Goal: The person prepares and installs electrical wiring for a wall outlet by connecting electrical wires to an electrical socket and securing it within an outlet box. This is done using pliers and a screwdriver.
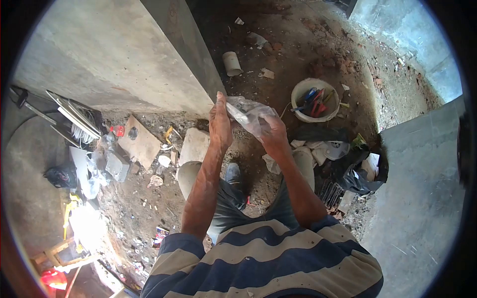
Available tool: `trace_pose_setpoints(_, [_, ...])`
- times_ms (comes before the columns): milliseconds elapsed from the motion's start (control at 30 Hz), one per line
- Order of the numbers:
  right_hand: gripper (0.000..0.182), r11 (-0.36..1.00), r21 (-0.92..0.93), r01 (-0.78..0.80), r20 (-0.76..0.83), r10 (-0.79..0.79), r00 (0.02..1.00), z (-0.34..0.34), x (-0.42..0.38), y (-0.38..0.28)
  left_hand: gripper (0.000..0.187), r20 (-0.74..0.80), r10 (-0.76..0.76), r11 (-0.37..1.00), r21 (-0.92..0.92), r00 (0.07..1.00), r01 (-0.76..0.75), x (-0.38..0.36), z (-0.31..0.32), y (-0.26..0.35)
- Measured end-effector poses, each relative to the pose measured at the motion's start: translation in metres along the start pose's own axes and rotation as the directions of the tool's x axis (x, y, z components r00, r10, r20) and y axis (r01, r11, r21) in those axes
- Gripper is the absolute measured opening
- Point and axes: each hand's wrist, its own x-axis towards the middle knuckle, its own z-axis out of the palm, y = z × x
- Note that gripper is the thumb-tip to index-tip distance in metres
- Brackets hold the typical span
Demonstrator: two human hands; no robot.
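Both my hands are raised in front of me, near the edge of a concrete wall. A clear plastic bag [253,113] with a white item [237,113] in it stretches between them. My left hand [220,124] is closed at the bag's left end, its thumb pointing up along the wall's edge. On the other side, my right hand [273,131] has its fingers wrapped in the plastic at the bag's lower right. Part of those fingers is covered by the film.
A bucket [299,111] with tools stands ahead on the right. A white pipe piece [232,64] lies beyond my hands. Black bags [355,181] are at the right, a coil of white cable [82,124] at the left. Debris covers the dirt floor.
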Motion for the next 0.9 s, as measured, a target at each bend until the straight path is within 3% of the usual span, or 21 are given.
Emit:
trace_pose_setpoints(100, [0.021, 0.995, -0.088, 0.039, -0.03, -0.042, 0.999, 0.002, -0.003, -0.001, 0.059, -0.083, 0.083, 0.984, 0.163, 0.993, -0.069, 0.001, -0.003, -0.005])
trace_pose_setpoints(167, [0.02, 0.991, -0.13, 0.02, -0.049, -0.027, 0.998, 0.003, -0.006, 0.002, 0.065, -0.143, 0.175, 0.91, 0.402, 0.974, -0.104, -0.002, 0.0, -0.003])
trace_pose_setpoints(267, [0.018, 0.971, 0.047, -0.235, -0.072, 0.238, 0.969, 0.007, -0.01, 0.009, 0.068, -0.093, 0.251, 0.813, 0.56, 0.964, -0.158, 0.006, -0.016, -0.011])
trace_pose_setpoints(300, [0.018, 0.99, 0.053, -0.132, -0.097, 0.137, 0.986, 0.006, -0.011, 0.01, 0.068, -0.092, 0.25, 0.814, 0.559, 0.964, -0.157, 0.003, -0.011, -0.008])
trace_pose_setpoints(333, [0.018, 0.998, 0.053, -0.027, -0.121, 0.033, 0.992, 0.005, -0.012, 0.012, 0.068, -0.072, 0.355, 0.768, 0.592, 0.932, -0.246, 0.001, -0.003, -0.005])
trace_pose_setpoints(367, [0.018, 0.999, 0.048, -0.025, -0.122, 0.03, 0.992, 0.004, -0.011, 0.014, 0.068, -0.049, 0.455, 0.712, 0.619, 0.889, -0.33, -0.001, 0.003, -0.003])
trace_pose_setpoints(400, [0.017, 1.0, 0.023, -0.021, -0.113, 0.024, 0.993, 0.002, -0.012, 0.016, 0.068, -0.051, 0.451, 0.718, 0.614, 0.891, -0.328, 0.001, 0.0, -0.005])
trace_pose_setpoints(467, [0.015, 1.0, -0.006, -0.018, -0.107, 0.017, 0.994, -0.002, -0.014, 0.016, 0.068, -0.059, 0.313, 0.67, 0.721, 0.948, -0.176, 0.009, -0.012, -0.006])
trace_pose_setpoints(533, [0.021, 0.964, 0.262, -0.04, -0.133, 0.077, 0.988, -0.004, -0.014, 0.01, 0.067, -0.005, 0.284, 0.657, 0.729, 0.959, -0.191, 0.006, -0.007, 0.003])
trace_pose_setpoints(600, [0.022, 0.956, 0.281, -0.086, -0.124, 0.125, 0.984, -0.006, -0.013, 0.014, 0.066, 0.047, 0.253, 0.644, 0.737, 0.966, -0.204, 0.0, 0.001, 0.009])
trace_pose_setpoints(667, [0.024, 0.944, 0.301, -0.135, -0.115, 0.177, 0.978, -0.007, -0.016, 0.013, 0.065, 0.053, 0.323, 0.705, 0.652, 0.945, -0.278, -0.008, 0.01, 0.006])
trace_pose_setpoints(733, [0.028, 0.977, -0.046, -0.211, -0.063, 0.208, 0.976, -0.008, -0.016, 0.001, 0.061, 0.082, 0.343, 0.677, 0.669, 0.936, -0.307, -0.006, 0.006, -0.005])
trace_pose_setpoints(767, [0.028, 0.978, -0.045, -0.205, -0.062, 0.203, 0.977, -0.008, -0.016, -0.001, 0.058, 0.114, 0.368, 0.645, 0.683, 0.923, -0.341, -0.003, 0.004, -0.008])
trace_pose_setpoints(867, [0.03, 0.937, 0.233, -0.261, -0.022, 0.274, 0.962, -0.009, -0.017, -0.002, 0.055, 0.146, 0.343, 0.656, 0.67, 0.928, -0.348, 0.006, -0.005, -0.009])
trace_pose_setpoints(900, [0.033, 0.872, 0.441, -0.215, -0.009, 0.243, 0.97, -0.009, -0.017, 0.0, 0.056, 0.161, 0.348, 0.644, 0.674, 0.923, -0.361, 0.007, -0.005, -0.006])
